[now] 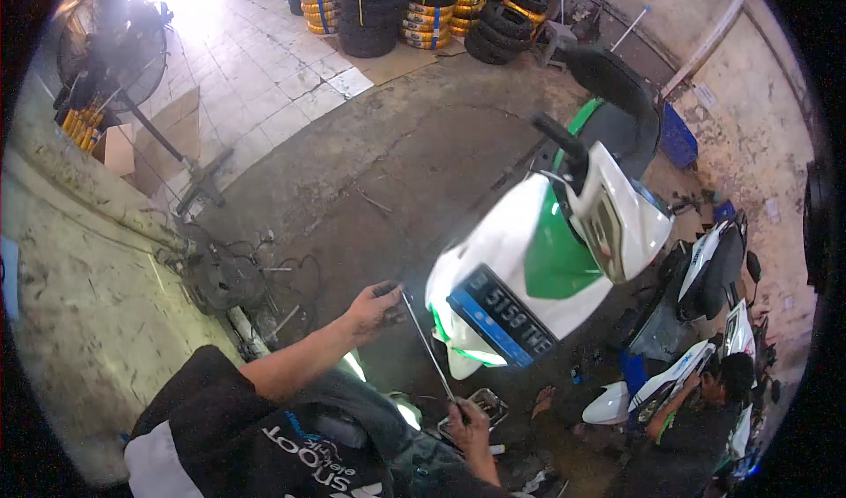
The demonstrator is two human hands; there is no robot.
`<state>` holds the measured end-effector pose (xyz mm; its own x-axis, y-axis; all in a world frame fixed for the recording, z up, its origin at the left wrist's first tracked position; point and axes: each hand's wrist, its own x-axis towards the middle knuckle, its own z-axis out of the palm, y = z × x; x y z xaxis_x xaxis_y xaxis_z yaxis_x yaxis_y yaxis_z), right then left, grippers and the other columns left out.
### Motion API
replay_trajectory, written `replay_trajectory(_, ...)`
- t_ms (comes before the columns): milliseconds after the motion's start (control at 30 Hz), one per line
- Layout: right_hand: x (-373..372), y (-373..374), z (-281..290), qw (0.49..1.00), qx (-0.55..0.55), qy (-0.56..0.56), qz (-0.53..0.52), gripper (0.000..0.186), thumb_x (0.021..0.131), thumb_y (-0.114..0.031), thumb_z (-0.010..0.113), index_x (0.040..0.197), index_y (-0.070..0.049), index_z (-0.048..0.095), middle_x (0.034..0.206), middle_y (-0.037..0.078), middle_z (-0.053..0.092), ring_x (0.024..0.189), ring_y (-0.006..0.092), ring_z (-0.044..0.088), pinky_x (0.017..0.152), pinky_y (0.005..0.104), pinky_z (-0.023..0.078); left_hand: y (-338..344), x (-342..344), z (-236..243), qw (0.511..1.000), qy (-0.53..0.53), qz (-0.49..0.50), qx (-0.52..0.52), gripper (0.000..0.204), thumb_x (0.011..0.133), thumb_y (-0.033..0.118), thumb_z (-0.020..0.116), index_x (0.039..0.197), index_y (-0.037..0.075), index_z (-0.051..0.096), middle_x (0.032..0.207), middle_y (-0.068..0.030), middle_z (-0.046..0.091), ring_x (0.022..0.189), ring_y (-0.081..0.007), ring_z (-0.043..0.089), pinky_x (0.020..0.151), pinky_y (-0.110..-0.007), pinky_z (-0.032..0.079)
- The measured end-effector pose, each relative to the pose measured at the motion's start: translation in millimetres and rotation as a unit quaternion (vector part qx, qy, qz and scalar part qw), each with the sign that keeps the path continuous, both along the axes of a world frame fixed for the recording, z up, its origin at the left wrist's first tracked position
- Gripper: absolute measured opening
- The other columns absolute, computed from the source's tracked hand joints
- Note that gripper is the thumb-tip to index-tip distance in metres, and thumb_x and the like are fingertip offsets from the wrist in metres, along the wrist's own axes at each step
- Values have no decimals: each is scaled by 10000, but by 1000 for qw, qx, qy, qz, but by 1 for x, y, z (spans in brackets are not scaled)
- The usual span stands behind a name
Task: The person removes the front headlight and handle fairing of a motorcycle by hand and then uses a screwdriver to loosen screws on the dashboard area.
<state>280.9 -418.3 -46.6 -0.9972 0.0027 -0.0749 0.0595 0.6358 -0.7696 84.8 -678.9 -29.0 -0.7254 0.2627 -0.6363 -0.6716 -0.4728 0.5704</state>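
Hands, two, left hand point(374, 306) and right hand point(468, 420) grasping one long metal rod point(429, 348), one white-green scooter point(546, 251) beside.

I wear a black short-sleeved shirt point(207, 410) that fills the lower left of the frame, its sleeve ending above my elbow so that my left forearm is bare down to my left hand point(374, 308). White lettering runs across the chest near the bottom edge, and a pale grey-white panel sits at the shirt's lower left corner. My right hand point(471, 427), low in the centre of the frame, is bare too, with no glove, watch or ring that I can make out.
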Motion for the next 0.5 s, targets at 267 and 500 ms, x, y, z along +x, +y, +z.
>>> replay_trajectory(267,-130,-102,40,997,58,-47,-15,260,846,-237,651,958,-4,675,911,186,676,857,322,663,766,380,510,-106,-127,28,988,50,64,131,208,906,213,614,978,29,548,773,-2,519,577,-86,416,619,-290,418)
replay_trajectory(500,-216,-122,44,990,82,-54,-98,323,860,-290,631,967,12,670,921,191,666,857,329,653,765,367,512,-92,-262,16,991,119,-51,-13,202,903,206,622,929,13,568,700,-4,498,591,-102,433,601,-296,412)
